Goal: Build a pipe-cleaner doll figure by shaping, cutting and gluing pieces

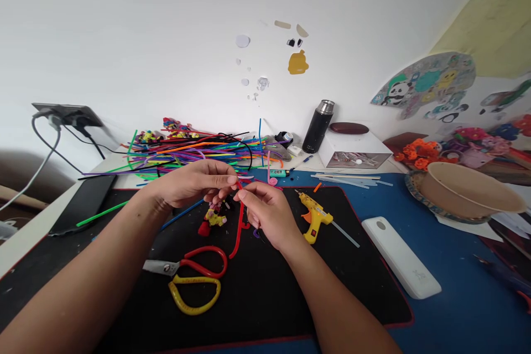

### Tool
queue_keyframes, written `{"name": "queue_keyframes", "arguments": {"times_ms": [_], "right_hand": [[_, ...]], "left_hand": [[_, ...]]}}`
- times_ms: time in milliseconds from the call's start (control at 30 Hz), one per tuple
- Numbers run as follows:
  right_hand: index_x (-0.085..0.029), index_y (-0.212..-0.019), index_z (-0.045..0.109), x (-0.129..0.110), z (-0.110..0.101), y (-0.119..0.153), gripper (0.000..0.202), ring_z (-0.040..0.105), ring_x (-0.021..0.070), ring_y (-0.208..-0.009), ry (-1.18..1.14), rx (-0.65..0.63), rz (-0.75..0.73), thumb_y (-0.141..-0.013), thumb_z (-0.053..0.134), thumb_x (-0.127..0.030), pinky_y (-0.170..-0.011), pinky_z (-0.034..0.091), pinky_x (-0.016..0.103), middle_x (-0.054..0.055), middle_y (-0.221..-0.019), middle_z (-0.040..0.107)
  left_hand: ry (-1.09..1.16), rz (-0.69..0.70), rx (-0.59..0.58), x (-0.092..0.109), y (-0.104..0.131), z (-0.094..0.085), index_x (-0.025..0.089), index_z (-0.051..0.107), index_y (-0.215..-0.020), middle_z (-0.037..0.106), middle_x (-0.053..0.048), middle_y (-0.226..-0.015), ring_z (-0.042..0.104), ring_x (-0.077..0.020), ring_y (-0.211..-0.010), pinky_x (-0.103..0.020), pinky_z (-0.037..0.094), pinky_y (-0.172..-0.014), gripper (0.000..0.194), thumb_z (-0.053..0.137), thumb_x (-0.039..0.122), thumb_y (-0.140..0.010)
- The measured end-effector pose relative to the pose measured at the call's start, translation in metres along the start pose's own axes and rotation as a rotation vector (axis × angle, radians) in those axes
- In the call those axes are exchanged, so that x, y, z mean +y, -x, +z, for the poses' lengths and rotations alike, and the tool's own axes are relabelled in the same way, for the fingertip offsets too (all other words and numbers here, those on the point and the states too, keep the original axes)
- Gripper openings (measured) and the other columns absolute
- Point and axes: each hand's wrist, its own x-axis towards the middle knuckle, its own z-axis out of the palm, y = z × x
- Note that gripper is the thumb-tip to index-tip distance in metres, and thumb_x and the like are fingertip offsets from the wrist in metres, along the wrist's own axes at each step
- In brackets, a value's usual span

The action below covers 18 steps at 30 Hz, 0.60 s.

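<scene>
Between my two hands, above the black mat [265,304], is a red pipe cleaner [238,238]. My left hand [203,180] pinches its upper end between thumb and fingers. Just below and to the right, my right hand [267,210] pinches the same pipe cleaner, whose long tail hangs down toward the mat. Under my left hand lies a small yellow, pink and red pipe-cleaner figure [214,217], partly covered. Nearer to me lie scissors [194,276] with one red and one yellow handle. A yellow glue gun [314,217] rests right of my right hand.
A heap of coloured pipe cleaners [199,149] lies along the wall. Behind the mat stand a black thermos [318,127] and a white box [357,149]. To the right are a white oblong case [400,257] and a beige bowl [473,191]. A black tablet-like slab [85,204] lies left.
</scene>
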Motion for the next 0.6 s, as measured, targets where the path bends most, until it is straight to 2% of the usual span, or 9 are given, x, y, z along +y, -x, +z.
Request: {"name": "queue_keyframes", "arguments": {"times_ms": [167, 333, 467, 600], "right_hand": [[-0.02, -0.083, 0.072, -0.002, 0.001, 0.0, 0.032, 0.039, 0.0084, -0.04, 0.0, 0.007, 0.011, -0.086, 0.078, -0.052, -0.042, 0.03, 0.024, -0.01, -0.049, 0.047], [-0.021, -0.086, 0.073, -0.002, 0.0, 0.0, 0.033, 0.039, 0.0085, -0.04, -0.02, 0.006, -0.01, -0.086, 0.079, -0.053, -0.042, 0.03, 0.024, -0.01, -0.05, 0.048], [-0.021, -0.087, 0.073, -0.001, -0.001, 0.0, 0.035, 0.038, 0.0082, -0.04, -0.044, 0.011, -0.017, -0.087, 0.079, -0.055, -0.043, 0.03, 0.024, -0.01, -0.049, 0.047], [-0.021, -0.088, 0.075, 0.001, -0.002, -0.001, 0.031, 0.036, 0.0079, -0.039, -0.047, 0.039, -0.048, -0.089, 0.078, -0.052, -0.043, 0.028, 0.024, -0.011, -0.048, 0.045]], "left_hand": [[0.045, -0.011, -0.017, -0.005, -0.003, -0.001, 0.017, 0.071, -0.077, 0.061, -0.001, -0.062, 0.051, -0.0112, -0.051, -0.022, 0.035, -0.046, 0.037, 0.088, 0.049, -0.082], [0.184, -0.022, -0.032, -0.009, -0.009, 0.007, 0.016, 0.066, -0.073, 0.052, 0.003, -0.059, 0.042, -0.0086, -0.048, -0.02, 0.027, -0.044, 0.041, 0.093, 0.047, -0.076], [0.268, 0.009, 0.02, -0.009, -0.013, 0.017, 0.015, 0.066, -0.073, 0.049, 0.005, -0.058, 0.034, -0.0054, -0.046, -0.019, 0.021, -0.043, 0.04, 0.095, 0.042, -0.072], [0.338, 0.082, 0.141, -0.011, -0.018, 0.031, 0.014, 0.065, -0.071, 0.051, 0.004, -0.061, 0.034, -0.0038, -0.048, -0.016, 0.021, -0.043, 0.039, 0.095, 0.038, -0.073]]}}
